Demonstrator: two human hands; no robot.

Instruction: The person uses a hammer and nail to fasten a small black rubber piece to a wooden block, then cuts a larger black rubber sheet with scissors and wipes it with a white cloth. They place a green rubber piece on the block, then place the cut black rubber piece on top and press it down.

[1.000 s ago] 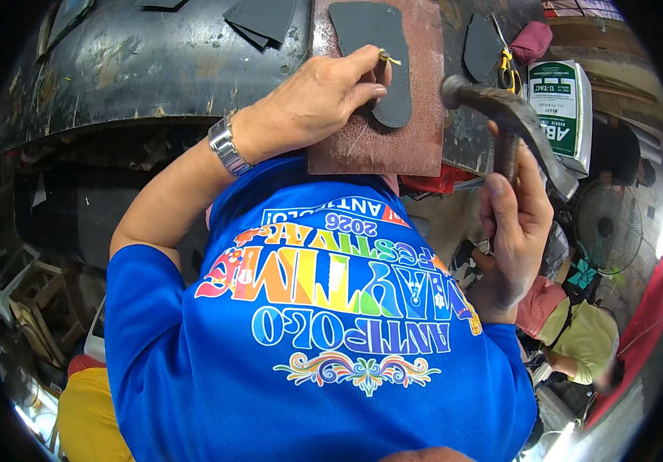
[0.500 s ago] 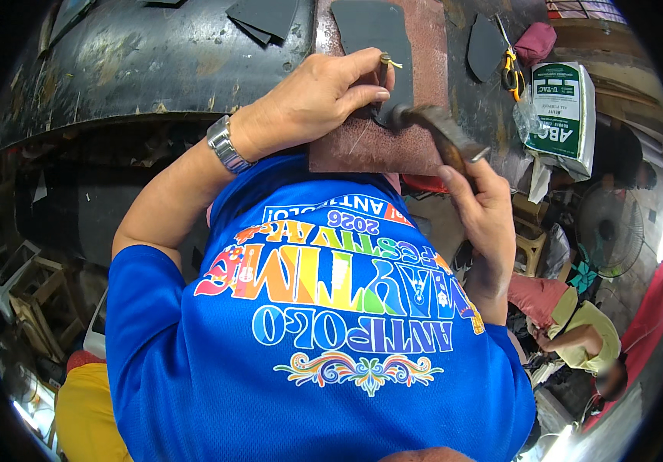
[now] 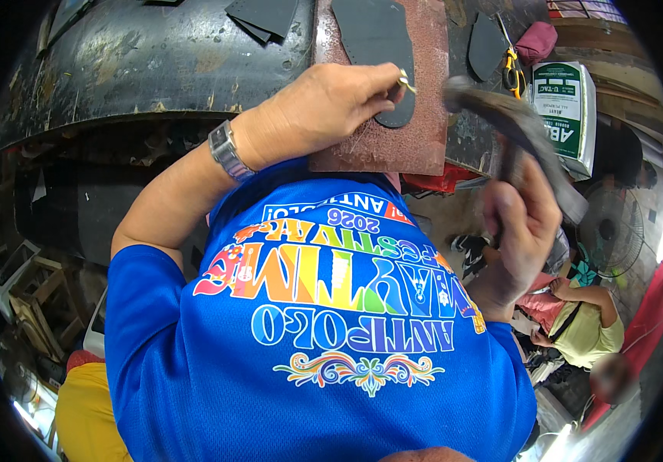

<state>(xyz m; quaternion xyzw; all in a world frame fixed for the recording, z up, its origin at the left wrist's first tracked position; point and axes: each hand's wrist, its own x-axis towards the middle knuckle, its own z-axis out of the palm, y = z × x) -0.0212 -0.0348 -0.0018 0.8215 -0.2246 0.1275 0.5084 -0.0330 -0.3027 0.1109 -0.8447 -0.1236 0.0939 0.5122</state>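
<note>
My left hand [image 3: 335,100] is closed around a short metal punch [image 3: 403,79] and mostly hides it. A pale yellowish strip shows at its top. Under this hand lies a dark grey sole-shaped sheet [image 3: 374,38], on a worn reddish-brown board [image 3: 430,115]. Small dots run along the sheet's edge. Off to the right, clear of the board, my right hand [image 3: 527,219] grips a hammer [image 3: 497,115] by its handle. The hammer is smeared by motion, its head pointing toward the board.
Right of the board lie another dark sole-shaped piece [image 3: 485,50], yellow-handled scissors [image 3: 512,77] and a maroon pouch [image 3: 536,42]. A green-and-white container [image 3: 566,108] stands beside them. Dark cut pieces [image 3: 262,19] rest at the far left. A person [image 3: 577,316] sits at right near a fan [image 3: 610,227].
My right hand and the hammer have swung right, away from the punch. My left hand has shifted slightly right and nearer, with the punch. The person at right has moved their arms.
</note>
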